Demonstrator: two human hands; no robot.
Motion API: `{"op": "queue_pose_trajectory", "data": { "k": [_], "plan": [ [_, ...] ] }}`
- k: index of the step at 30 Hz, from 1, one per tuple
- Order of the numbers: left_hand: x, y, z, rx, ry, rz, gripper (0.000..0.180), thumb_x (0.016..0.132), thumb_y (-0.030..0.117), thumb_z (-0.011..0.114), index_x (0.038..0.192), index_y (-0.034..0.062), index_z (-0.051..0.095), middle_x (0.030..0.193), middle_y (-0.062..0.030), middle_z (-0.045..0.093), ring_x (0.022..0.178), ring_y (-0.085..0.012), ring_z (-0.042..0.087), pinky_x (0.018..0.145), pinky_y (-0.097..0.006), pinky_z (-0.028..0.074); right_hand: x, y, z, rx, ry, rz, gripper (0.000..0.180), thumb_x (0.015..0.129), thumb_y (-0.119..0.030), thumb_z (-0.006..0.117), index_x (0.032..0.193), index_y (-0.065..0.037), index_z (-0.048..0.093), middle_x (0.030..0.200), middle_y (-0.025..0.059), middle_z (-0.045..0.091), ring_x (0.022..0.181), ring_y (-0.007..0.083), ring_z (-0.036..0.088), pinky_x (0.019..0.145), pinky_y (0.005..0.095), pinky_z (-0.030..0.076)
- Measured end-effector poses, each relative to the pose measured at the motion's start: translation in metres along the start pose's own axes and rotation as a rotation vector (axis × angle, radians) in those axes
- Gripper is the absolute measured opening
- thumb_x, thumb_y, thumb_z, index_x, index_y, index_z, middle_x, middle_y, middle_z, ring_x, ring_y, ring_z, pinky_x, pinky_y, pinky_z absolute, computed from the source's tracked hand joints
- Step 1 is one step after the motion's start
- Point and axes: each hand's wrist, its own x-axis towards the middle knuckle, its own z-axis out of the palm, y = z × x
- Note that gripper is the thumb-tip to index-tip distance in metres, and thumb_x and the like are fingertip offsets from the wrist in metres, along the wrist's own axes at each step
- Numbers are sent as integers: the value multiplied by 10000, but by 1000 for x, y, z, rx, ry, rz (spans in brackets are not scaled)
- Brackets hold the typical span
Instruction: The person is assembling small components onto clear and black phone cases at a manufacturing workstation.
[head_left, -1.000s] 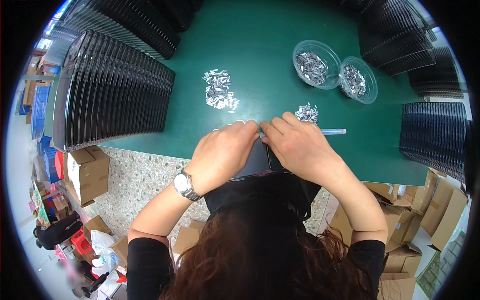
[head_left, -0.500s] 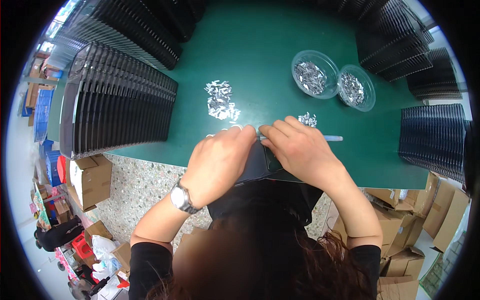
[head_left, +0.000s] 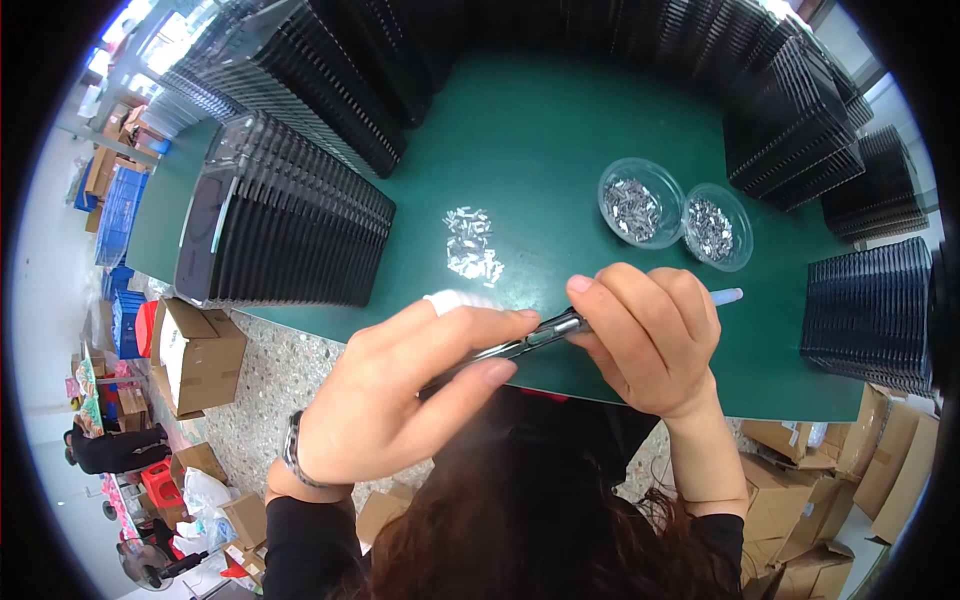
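You can read no lettering anywhere — marks (head_left: pixel 172 340) on the cardboard box (head_left: pixel 216 368) at nine o'clock are too small.

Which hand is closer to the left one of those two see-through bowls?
Right. The right hand is just nearer the body than that clear plastic bowl, apart from it; the left hand is farther off, toward the body and left.

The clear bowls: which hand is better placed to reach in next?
Probably the right hand: it's nearer the clear bowls, though it holds a pen-like stick. The left hand is farther away, holding a dark flat thing.
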Motion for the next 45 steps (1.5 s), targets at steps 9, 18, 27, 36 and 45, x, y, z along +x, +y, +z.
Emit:
{"op": "queue_pose_trajectory", "data": {
  "k": [9,18,27,36,45],
  "plan": [
    [-25,-25,-5,-476,-230,-394,575,1066,343,604,1523,13,493,1327,-176,640,1260,-270,582,1114,-390,430,-9,0,-6,139,111,202,388,883,-50,755,1266,-12,710,1188,151,714,915,310,667,729,404,512],
    [-40,-7,-95,857,917,-185,594,936,364,747,1415,43,604,1253,-209,651,1153,-388,627,1008,-469,485,-112,24,-15,45,-16,673,369,977,47,614,1330,-19,702,1111,167,703,996,334,664,882,436,530],
    [-56,-47,-99,745,791,-396,662,934,418,736,1479,82,568,1346,-208,629,1215,-379,644,1023,-449,519,-165,15,-22,-159,-263,802,347,996,3,611,1320,-65,716,1122,123,698,1013,314,654,880,418,528],
    [-75,-58,-97,703,824,-277,843,910,412,797,1587,54,445,1475,-277,538,1376,-388,552,1113,-436,461,-168,14,-17,-312,-329,744,354,977,-54,650,1320,-97,726,1199,81,691,1075,302,616,922,440,484],
    [-106,-222,-78,-627,1062,-221,788,1104,638,376,1642,65,329,1633,-166,435,1485,-306,436,1226,-473,349,-135,-4,-15,-230,-60,766,299,1048,-42,589,1326,1,689,1341,150,651,1227,298,599,1063,408,458]
  ]
}}
